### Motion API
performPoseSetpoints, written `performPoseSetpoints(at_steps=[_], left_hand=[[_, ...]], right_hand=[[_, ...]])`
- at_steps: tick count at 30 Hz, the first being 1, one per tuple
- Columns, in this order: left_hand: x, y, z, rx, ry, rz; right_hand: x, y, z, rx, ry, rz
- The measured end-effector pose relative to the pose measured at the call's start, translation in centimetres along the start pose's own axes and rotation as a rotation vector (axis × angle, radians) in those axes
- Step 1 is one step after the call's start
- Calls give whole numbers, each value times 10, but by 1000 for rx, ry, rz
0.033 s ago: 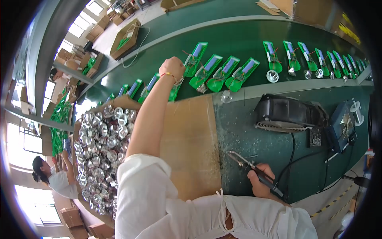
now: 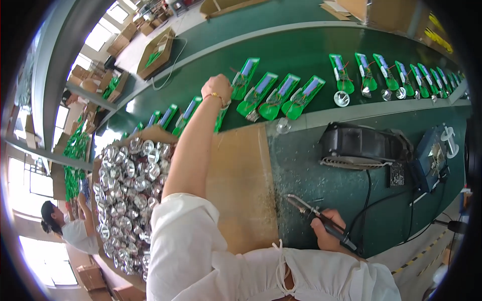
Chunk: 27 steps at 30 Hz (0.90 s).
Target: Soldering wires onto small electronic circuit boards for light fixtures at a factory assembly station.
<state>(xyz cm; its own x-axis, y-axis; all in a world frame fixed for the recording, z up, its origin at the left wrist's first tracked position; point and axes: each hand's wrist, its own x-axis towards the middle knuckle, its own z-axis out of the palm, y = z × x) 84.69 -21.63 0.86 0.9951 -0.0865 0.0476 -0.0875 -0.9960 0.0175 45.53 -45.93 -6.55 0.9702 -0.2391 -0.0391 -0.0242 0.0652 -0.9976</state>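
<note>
My left hand is stretched out over the green conveyor belt. Its fingers are curled on the near end of a green circuit board with a blue cell on it. More such boards lie side by side just to the right. Close to my body, my right hand rests on the green bench and grips a black soldering iron, tip pointing up-left. A white sleeve covers my upper arm.
A cardboard box of several shiny silver reflector cups stands at my left. A brown board lies in front of me. A black fan unit and a blue soldering station sit at the right. Another person works at lower left.
</note>
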Motion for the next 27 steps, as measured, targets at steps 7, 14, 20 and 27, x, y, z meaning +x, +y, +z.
performPoseSetpoints(at_steps=[7,14,20,27], left_hand=[[-8,22,10,-10,349,83],[-41,31,23,13,11,66],[-71,11,10,-54,149,110],[-253,-1,2,-312,249,25]], right_hand=[[11,-3,-3,-48,-68,-160],[10,-17,1,-50,-57,-44],[9,-15,7,-95,-13,-41],[6,-6,3,-91,38,-17]])
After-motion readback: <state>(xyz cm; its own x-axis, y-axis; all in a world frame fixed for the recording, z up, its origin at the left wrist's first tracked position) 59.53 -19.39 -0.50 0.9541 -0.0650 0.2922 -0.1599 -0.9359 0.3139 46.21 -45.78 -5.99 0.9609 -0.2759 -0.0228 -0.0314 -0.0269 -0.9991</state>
